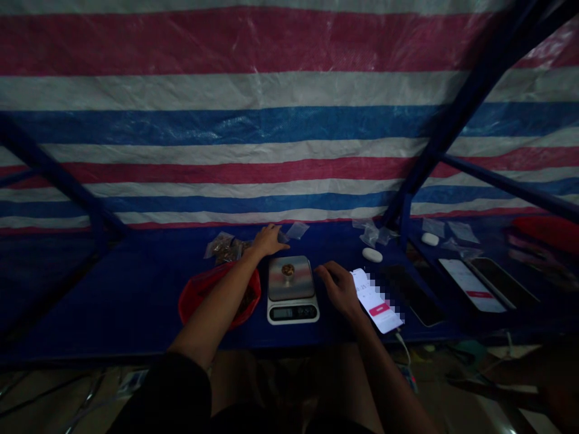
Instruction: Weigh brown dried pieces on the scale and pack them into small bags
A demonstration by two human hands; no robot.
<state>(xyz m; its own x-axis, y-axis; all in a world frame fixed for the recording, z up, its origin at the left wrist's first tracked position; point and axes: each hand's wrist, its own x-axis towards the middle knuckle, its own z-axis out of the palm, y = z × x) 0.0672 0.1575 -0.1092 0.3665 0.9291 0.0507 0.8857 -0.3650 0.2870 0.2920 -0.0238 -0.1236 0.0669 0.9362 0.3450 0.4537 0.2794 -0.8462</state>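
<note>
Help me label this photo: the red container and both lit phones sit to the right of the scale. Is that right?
Not quite: the head view shows the red container to the left of the scale. The nearer lit phone and the farther lit phone do sit to the scale's right.

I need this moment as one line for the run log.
left hand: near clear plastic bags | right hand: beside digital scale | on scale: small cup, brownish pieces inside | nearest phone: screen lit

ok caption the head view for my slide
Left hand near clear bags, right hand beside a scale bearing a small cup.
</note>
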